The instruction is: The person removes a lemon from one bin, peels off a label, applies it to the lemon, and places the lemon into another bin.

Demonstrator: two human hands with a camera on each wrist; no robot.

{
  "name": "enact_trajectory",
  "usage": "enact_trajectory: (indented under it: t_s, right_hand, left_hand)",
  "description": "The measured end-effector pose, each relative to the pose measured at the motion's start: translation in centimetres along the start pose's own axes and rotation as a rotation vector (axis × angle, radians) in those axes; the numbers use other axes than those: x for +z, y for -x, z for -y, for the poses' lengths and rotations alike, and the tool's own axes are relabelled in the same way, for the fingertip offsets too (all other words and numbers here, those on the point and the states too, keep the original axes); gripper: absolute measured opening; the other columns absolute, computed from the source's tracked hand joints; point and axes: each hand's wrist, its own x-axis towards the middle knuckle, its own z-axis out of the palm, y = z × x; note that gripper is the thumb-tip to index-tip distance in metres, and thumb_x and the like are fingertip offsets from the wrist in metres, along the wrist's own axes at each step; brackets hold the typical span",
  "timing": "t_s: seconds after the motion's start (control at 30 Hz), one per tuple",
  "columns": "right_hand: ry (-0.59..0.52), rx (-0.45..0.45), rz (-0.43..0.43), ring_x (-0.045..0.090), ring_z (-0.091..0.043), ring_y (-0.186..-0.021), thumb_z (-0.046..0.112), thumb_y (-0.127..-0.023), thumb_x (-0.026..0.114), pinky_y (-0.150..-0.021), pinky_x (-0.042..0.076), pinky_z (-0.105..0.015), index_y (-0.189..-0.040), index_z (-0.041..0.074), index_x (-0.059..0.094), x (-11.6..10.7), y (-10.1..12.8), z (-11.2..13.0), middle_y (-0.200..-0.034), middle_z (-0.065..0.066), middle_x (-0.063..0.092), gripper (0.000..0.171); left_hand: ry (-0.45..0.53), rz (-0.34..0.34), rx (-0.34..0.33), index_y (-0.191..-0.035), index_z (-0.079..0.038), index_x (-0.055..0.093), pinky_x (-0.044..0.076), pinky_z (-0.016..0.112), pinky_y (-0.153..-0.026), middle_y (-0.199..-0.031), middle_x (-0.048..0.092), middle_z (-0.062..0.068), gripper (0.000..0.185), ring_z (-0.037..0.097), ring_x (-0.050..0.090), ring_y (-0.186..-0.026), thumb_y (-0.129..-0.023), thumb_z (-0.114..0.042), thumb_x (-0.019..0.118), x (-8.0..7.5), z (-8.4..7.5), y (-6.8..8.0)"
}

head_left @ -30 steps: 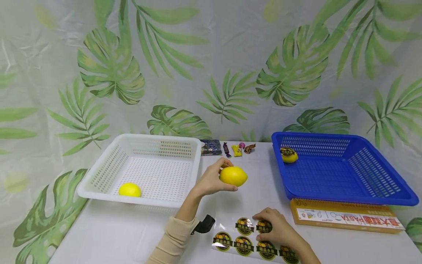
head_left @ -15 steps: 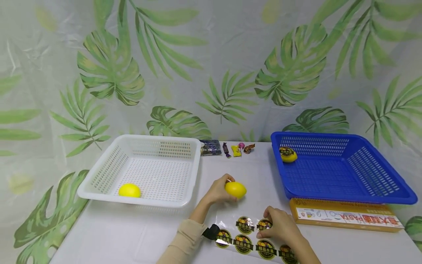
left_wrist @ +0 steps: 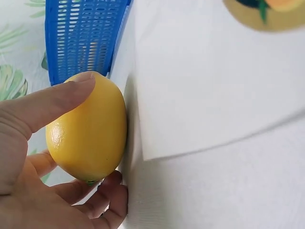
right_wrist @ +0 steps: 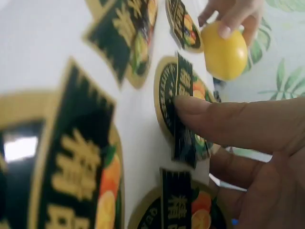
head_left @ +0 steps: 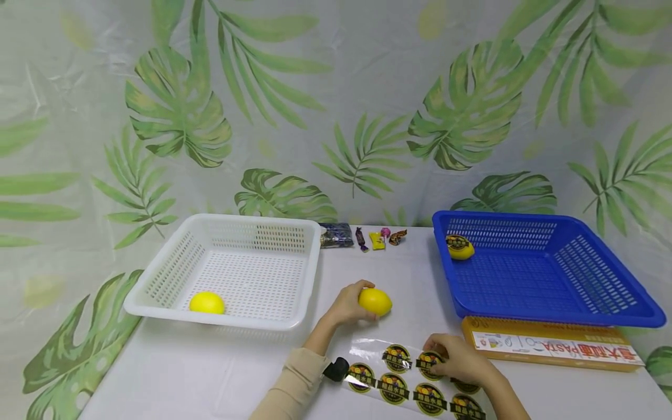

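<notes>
In the head view my left hand [head_left: 350,304] holds a yellow lemon [head_left: 375,302] close over the table, just beyond the sheet of stickers. The left wrist view shows the thumb on one side of the lemon [left_wrist: 90,129] and curled fingers at its lower end. My right hand [head_left: 462,360] pinches the sticker sheet [head_left: 375,348] near its far right part. Round black-and-gold fruit stickers cover the clear sheet. In the right wrist view the thumb [right_wrist: 228,121] presses on a sticker [right_wrist: 167,90], and the other fingers go behind the sheet's edge.
A white basket [head_left: 220,321] at the left holds another lemon [head_left: 207,303]. In the blue basket [head_left: 525,318] at the right lies a lemon with a sticker [head_left: 459,248]. A pasta box [head_left: 551,344] lies before it. Small wrapped candies [head_left: 377,240] and a dark packet [head_left: 336,235] lie at the back.
My left hand has lowered the lemon toward the table and towards me, then stayed there. My right hand has taken hold of the sticker sheet and shifted it slightly to the right.
</notes>
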Motion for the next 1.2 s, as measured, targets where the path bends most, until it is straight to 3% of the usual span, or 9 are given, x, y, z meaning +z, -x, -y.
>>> enact_trajectory:
  t_s: [0.13, 0.27, 0.4, 0.47, 0.57, 0.63, 0.7, 0.9, 1.2]
  right_hand:
    - [-0.130, -0.067, 0.047, 0.051, -0.010, -0.065, -0.008, -0.082, 0.060, -0.055, 0.043, -0.024, -0.104, -0.003, 0.059, -0.5, -0.1, -0.3, -0.085, -0.008, 0.060, 0.023]
    - [-0.161, -0.129, 0.019, 0.058, -0.009, -0.070, -0.006, -0.086, 0.059, -0.060, 0.048, -0.024, -0.103, -0.005, 0.060, -0.5, -0.5, -0.2, -0.087, -0.009, 0.064, 0.018]
    - [-0.145, -0.151, -0.021, 0.063, -0.011, -0.074, -0.001, -0.086, 0.064, -0.065, 0.052, -0.024, -0.100, -0.003, 0.063, -0.5, -1.1, 0.2, -0.087, -0.008, 0.067, 0.015]
    - [-0.138, -0.158, -0.036, 0.064, -0.011, -0.075, 0.002, -0.086, 0.065, -0.066, 0.052, -0.024, -0.099, -0.003, 0.064, -0.6, -1.4, 0.6, -0.087, -0.008, 0.068, 0.014]
    - [-0.123, -0.171, -0.055, 0.064, -0.011, -0.075, 0.006, -0.086, 0.067, -0.066, 0.052, -0.025, -0.099, -0.001, 0.065, -0.9, -1.8, 1.5, -0.087, -0.007, 0.068, 0.015]
    - [-0.106, -0.183, -0.069, 0.063, -0.010, -0.074, 0.007, -0.085, 0.067, -0.066, 0.051, -0.025, -0.098, 0.000, 0.065, -1.0, -1.9, 2.1, -0.085, -0.005, 0.068, 0.014]
    - [-0.085, -0.195, -0.088, 0.062, -0.010, -0.073, 0.008, -0.084, 0.069, -0.066, 0.051, -0.026, -0.096, 0.002, 0.066, -1.1, -2.0, 2.6, -0.083, -0.003, 0.068, 0.013]
    - [-0.074, -0.176, -0.148, 0.060, -0.007, -0.068, 0.013, -0.082, 0.072, -0.062, 0.050, -0.025, -0.086, 0.005, 0.065, -1.2, -1.9, 2.9, -0.076, 0.001, 0.066, 0.011]
    - [-0.109, -0.137, -0.143, 0.059, -0.008, -0.060, 0.015, -0.084, 0.071, -0.056, 0.050, -0.024, -0.082, 0.003, 0.066, -1.2, -1.5, 1.5, -0.071, -0.001, 0.064, 0.013]
  left_hand:
    - [-0.047, -0.016, 0.001, -0.127, -0.004, 0.053, 0.040, 0.048, -0.095, -0.121, 0.058, 0.019, 0.072, 0.035, 0.052, -0.110, -0.063, -0.015, 0.085, 0.0, -0.2, 0.1]
    - [-0.104, -0.084, 0.026, -0.127, -0.008, 0.054, 0.037, 0.051, -0.093, -0.121, 0.056, 0.018, 0.074, 0.035, 0.046, -0.110, -0.063, -0.023, 0.086, -0.1, -0.5, 0.4]
    - [-0.127, -0.156, 0.131, -0.123, -0.011, 0.059, 0.036, 0.047, -0.095, -0.122, 0.058, 0.013, 0.060, 0.031, 0.046, -0.113, -0.071, -0.029, 0.081, -0.1, -1.6, 1.2]
    - [-0.126, -0.117, 0.210, -0.120, -0.010, 0.063, 0.040, 0.038, -0.095, -0.117, 0.062, 0.010, 0.050, 0.026, 0.052, -0.110, -0.076, -0.029, 0.077, 0.0, -2.5, 1.8]
    - [-0.179, 0.040, 0.312, -0.115, -0.008, 0.067, 0.047, 0.022, -0.082, -0.107, 0.067, 0.006, 0.041, 0.017, 0.061, -0.096, -0.080, -0.027, 0.075, 0.4, -3.8, 2.7]
    - [-0.218, 0.146, 0.341, -0.113, -0.009, 0.068, 0.047, 0.014, -0.074, -0.101, 0.069, 0.003, 0.037, 0.010, 0.062, -0.087, -0.080, -0.024, 0.076, 0.8, -4.3, 3.2]
    - [-0.268, 0.194, 0.347, -0.109, -0.011, 0.071, 0.044, 0.009, -0.069, -0.099, 0.070, 0.000, 0.032, 0.004, 0.061, -0.082, -0.079, -0.021, 0.076, 1.3, -4.6, 3.4]
    - [-0.242, 0.149, 0.306, -0.096, -0.011, 0.075, 0.043, 0.008, -0.062, -0.088, 0.072, -0.004, 0.015, -0.004, 0.056, -0.068, -0.082, -0.008, 0.071, 2.3, -4.1, 3.8]
    - [-0.080, 0.118, 0.310, -0.089, -0.006, 0.073, 0.046, 0.009, -0.068, -0.080, 0.069, -0.003, 0.011, -0.004, 0.057, -0.072, -0.080, 0.000, 0.070, 2.5, -3.0, 3.6]
